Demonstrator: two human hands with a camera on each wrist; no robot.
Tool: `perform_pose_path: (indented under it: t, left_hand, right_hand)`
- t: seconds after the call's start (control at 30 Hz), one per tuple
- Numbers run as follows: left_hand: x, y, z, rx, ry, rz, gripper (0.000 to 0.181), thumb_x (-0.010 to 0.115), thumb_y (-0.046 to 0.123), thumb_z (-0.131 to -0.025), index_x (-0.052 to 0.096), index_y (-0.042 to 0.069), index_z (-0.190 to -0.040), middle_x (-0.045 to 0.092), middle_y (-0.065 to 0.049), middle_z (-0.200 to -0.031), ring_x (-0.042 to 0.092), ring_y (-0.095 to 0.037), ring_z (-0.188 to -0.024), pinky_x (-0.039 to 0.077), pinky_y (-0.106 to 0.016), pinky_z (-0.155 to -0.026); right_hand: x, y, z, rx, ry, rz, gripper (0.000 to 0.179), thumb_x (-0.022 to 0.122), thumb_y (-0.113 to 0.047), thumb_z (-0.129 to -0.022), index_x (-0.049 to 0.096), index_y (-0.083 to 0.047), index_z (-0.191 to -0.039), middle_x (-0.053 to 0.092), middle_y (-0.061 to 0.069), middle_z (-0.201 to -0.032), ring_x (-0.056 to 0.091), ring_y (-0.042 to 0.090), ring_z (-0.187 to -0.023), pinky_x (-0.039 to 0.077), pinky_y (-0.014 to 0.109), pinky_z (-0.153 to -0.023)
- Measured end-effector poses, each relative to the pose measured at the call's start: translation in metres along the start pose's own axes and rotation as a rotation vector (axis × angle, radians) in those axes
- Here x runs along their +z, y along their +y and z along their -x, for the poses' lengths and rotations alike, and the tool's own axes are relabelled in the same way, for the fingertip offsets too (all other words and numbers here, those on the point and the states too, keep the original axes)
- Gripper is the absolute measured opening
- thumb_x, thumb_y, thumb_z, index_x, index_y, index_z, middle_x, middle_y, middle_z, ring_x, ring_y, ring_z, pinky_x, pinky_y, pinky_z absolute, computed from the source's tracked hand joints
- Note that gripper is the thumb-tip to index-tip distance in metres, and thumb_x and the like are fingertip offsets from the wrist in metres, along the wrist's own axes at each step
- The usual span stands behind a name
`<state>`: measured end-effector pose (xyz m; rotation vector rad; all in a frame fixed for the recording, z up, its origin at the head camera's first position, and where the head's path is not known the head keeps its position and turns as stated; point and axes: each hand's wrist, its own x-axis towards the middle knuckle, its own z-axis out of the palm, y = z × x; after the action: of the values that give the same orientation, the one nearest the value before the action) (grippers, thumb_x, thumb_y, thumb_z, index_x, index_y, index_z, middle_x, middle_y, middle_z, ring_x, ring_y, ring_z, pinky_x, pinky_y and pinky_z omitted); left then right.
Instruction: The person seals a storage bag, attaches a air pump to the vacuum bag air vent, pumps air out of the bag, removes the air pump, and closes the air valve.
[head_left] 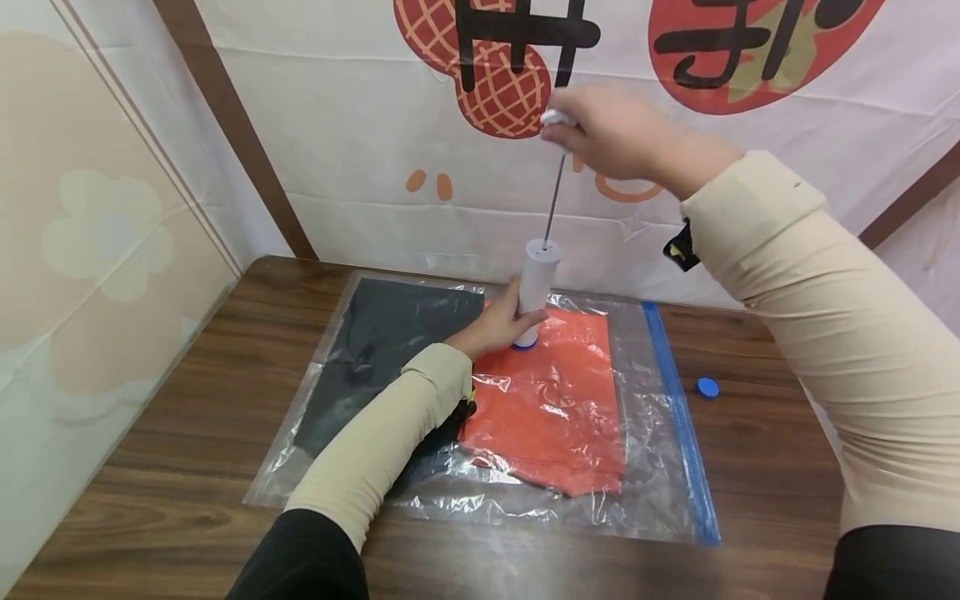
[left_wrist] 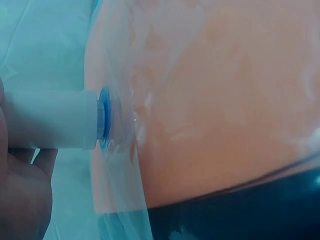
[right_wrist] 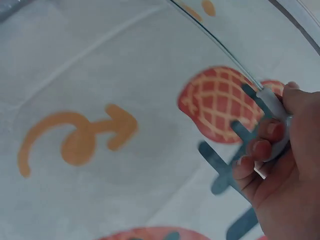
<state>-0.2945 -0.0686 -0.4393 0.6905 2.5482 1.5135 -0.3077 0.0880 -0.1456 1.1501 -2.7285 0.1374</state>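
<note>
A white hand pump [head_left: 540,275] stands on the blue valve [head_left: 525,341] of a clear vacuum storage bag [head_left: 652,467]. My left hand [head_left: 498,321] grips the pump's barrel low down, thumb across its front. In the left wrist view the barrel [left_wrist: 55,120] meets the blue valve ring [left_wrist: 104,119]. High above, my right hand [head_left: 600,133] holds the white pump handle [head_left: 558,119], with the thin metal rod [head_left: 555,200] drawn far out of the barrel. The right wrist view shows its fingers curled round the handle [right_wrist: 272,102]. Inside the bag lie folded orange cloth [head_left: 555,408] and dark cloth [head_left: 390,342].
The bag's blue zip edge [head_left: 678,425] runs down its right side. A small blue cap [head_left: 707,387] lies on the wooden table [head_left: 757,433] to the right of the bag. Behind the table hangs a printed white cloth [head_left: 360,125].
</note>
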Motion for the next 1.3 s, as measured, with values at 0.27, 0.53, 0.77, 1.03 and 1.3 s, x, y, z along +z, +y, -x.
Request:
perform_pose_path:
  t: [0.27, 0.53, 0.77, 1.03, 1.3]
  left_hand:
    - [0.001, 0.003, -0.003, -0.027, 0.002, -0.009, 0.076, 0.062, 0.028, -0.104, 0.012, 0.008, -0.158, 0.04, -0.02, -0.149, 0.042, -0.035, -0.14, 0.035, -0.053, -0.116]
    - [0.0, 0.004, -0.002, -0.067, -0.016, 0.015, 0.079, 0.06, 0.035, -0.104, 0.009, 0.011, -0.16, 0.037, -0.017, -0.153, 0.039, -0.032, -0.143, 0.033, -0.052, -0.117]
    - [-0.001, 0.003, -0.001, -0.04, 0.004, -0.002, 0.077, 0.06, 0.034, -0.104, 0.012, 0.009, -0.158, 0.04, -0.018, -0.149, 0.042, -0.033, -0.14, 0.035, -0.051, -0.116]
    - [-0.001, 0.002, -0.001, -0.018, 0.002, 0.011, 0.077, 0.06, 0.029, -0.104, 0.011, 0.008, -0.158, 0.04, -0.018, -0.148, 0.042, -0.031, -0.14, 0.035, -0.049, -0.116]
    - [0.0, 0.0, 0.001, 0.011, -0.001, 0.005, 0.078, 0.06, 0.03, -0.104, 0.009, 0.008, -0.158, 0.039, -0.018, -0.148, 0.042, -0.031, -0.139, 0.034, -0.048, -0.117]
  right_hand:
    - [-0.029, 0.0, -0.002, 0.05, 0.11, 0.107, 0.036, 0.042, -0.033, -0.111, 0.056, 0.0, -0.112, 0.05, 0.014, -0.088, 0.05, 0.031, -0.082, 0.036, 0.04, -0.069]
    - [-0.012, -0.004, -0.001, 0.015, 0.081, 0.09, 0.034, 0.043, -0.03, -0.111, 0.058, 0.001, -0.116, 0.057, 0.015, -0.089, 0.054, 0.03, -0.079, 0.04, 0.041, -0.069]
    - [0.023, 0.0, 0.005, -0.012, 0.001, 0.062, 0.029, 0.048, -0.028, -0.109, 0.059, -0.002, -0.114, 0.064, 0.014, -0.092, 0.057, 0.03, -0.082, 0.048, 0.044, -0.074]
    - [0.069, 0.005, 0.015, -0.04, -0.045, 0.018, 0.02, 0.056, -0.024, -0.106, 0.056, -0.005, -0.098, 0.057, 0.01, -0.079, 0.057, 0.027, -0.072, 0.048, 0.04, -0.063]
    - [0.098, 0.003, 0.021, -0.057, -0.06, 0.012, 0.018, 0.06, -0.024, -0.104, 0.058, -0.006, -0.099, 0.063, 0.012, -0.087, 0.062, 0.029, -0.079, 0.054, 0.044, -0.068]
